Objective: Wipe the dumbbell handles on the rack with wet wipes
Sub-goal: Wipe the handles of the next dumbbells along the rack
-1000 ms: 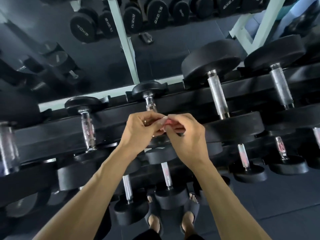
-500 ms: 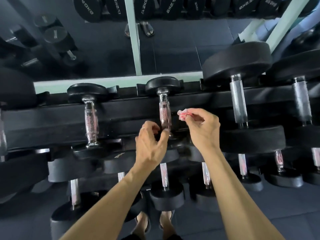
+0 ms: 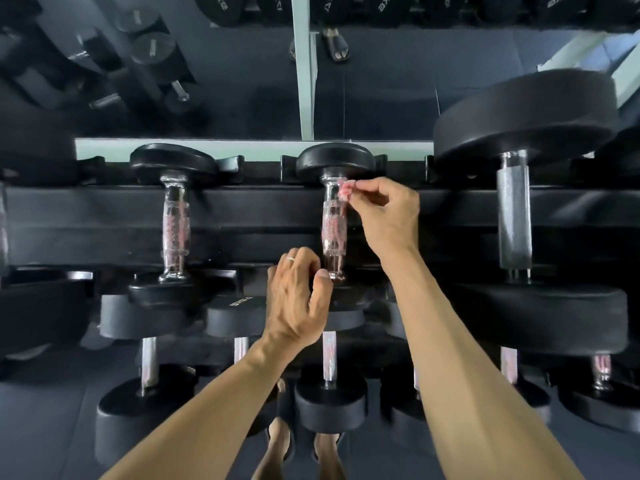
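**Wipe at the top of a chrome handle, gym rack below a mirror**

The right hand (image 3: 388,216) pinched a small crumpled pink-and-white wet wipe (image 3: 343,192) between thumb and fingertips, pressing it against the upper end of the middle dumbbell handle (image 3: 334,230), just under that dumbbell's far head. The left hand (image 3: 298,299) sat at six o'clock from the wipe, at the handle's near end, fingers curled with the thumb tip touching the chrome collar; whether it truly gripped the bar could not be told. A ring showed on one finger.

The black rack (image 3: 86,223) ran across the view in tiers. On the top tier, a small chrome-handled dumbbell (image 3: 176,223) lay at nine o'clock from the wiped one, and a much larger dumbbell (image 3: 514,216) with a matte grey handle lay at three o'clock. Lower tiers at six o'clock carried more dumbbells (image 3: 329,362) with straight silvery handles and round black heads, one marked with a weight label too skewed to read fully.

Behind the rack, at twelve o'clock, a mirror (image 3: 242,81) with a pale green frame reflected dark floor matting, further dumbbells and a pair of sandalled feet. The floor (image 3: 41,427) was dark rubber matting, and the person's own feet in sandals stood at six o'clock beneath the lowest tier.
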{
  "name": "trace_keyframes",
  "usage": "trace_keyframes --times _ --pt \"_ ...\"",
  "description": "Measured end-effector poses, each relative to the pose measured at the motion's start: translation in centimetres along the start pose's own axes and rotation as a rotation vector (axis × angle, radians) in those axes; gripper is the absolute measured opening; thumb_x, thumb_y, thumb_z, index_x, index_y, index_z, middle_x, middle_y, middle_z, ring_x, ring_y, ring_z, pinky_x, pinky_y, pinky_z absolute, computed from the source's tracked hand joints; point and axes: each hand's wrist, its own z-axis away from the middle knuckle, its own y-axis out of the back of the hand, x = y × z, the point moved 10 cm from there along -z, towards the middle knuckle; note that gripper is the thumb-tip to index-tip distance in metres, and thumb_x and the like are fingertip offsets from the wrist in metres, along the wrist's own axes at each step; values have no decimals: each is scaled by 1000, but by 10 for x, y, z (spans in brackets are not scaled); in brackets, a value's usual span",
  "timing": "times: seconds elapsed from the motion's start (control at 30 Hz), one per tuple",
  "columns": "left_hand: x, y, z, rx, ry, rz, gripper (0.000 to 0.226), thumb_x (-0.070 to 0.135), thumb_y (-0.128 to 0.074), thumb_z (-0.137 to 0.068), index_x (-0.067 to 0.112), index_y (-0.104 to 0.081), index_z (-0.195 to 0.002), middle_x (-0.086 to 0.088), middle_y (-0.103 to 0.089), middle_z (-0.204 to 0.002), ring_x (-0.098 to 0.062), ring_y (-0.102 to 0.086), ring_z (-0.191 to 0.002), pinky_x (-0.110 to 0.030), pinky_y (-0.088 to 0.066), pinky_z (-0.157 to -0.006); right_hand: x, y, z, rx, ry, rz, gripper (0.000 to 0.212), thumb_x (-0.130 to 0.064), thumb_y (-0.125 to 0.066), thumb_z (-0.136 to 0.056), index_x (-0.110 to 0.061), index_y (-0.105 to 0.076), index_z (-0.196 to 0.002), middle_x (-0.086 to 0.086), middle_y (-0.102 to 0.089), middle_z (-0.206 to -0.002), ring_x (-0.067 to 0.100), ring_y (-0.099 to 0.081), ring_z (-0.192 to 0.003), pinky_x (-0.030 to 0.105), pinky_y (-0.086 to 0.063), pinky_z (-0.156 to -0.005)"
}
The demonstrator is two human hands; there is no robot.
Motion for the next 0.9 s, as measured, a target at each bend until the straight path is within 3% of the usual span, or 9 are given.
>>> trace_keyframes --times 0.13,0.33,0.47,0.57,0.63,0.7,0.8,0.9 --pt "-1 1 -1 -1 -3 20 27 40 -28 -88 17 -39 -78 11 -39 -72 -16 -39 -70 -33 -30 -69 15 -5 4 -73 -56 -12 7 -14 -77 -87 -21 -78 -90 -9 -75 -85 6 -72 -81 26 -58 -78" --pt "-1 2 -2 1 -17 61 25 39 -31 -88 18 -39 -77 14 -38 -71 -10 -38 -69 -32 -31 -69 34 -1 44 -168 -121 108 5 -16 -74 -89 -18 -78 -89 -11 -75 -81 1 -70 -77 15 -55 -76" --pt "-1 1 -2 -6 -24 61 24 38 -30 -87 17 -38 -77 13 -37 -70 -9 -38 -68 -30 -29 -67 4 -1 12 -77 -13 1 6 -16 -72 -91 -13 -77 -93 -4 -74 -73 5 -69 -68 23 -57 -69" --pt "-4 2 -3 -17 -17 77 21 35 -30 -84 17 -38 -77 13 -37 -69 -9 -38 -68 -30 -29 -66 -11 -5 7 -20 112 105 8 -18 -70 -92 -18 -78 -90 -9 -74 -75 6 -70 -71 32 -59 -73" --pt "-5 2 -3 -20 -22 90 20 34 -31 -84 17 -38 -77 13 -38 -70 -9 -38 -68 -30 -29 -67 -11 -4 26 -35 173 164 9 -13 -70 -91 -17 -79 -91 -12 -76 -87 2 -71 -79 25 -58 -76" --pt "-5 2 -3 -19 -20 97 20 33 -31 -84 17 -38 -77 13 -38 -70 -9 -38 -68 -30 -29 -67 6 -3 48 -112 113 203 12 -8 -71 -89 -16 -79 -92 -15 -74 -94 -4 -69 -86 15 -55 -80" --pt "-4 2 -2 -19 -30 95 21 34 -30 -86 16 -38 -77 13 -37 -70 -11 -38 -68 -32 -29 -67 20 -1 61 -183 64 256 11 -8 -75 -86 -17 -80 -91 -15 -75 -91 -4 -69 -87 21 -56 -85" --pt "-4 1 -3 -25 -24 92 20 34 -30 -85 17 -38 -77 13 -38 -70 -12 -39 -68 -31 -29 -68 -6 0 39 -94 132 131 11 -19 -73 -91 -15 -79 -99 -14 -75 -90 -1 -70 -86 25 -57 -84"
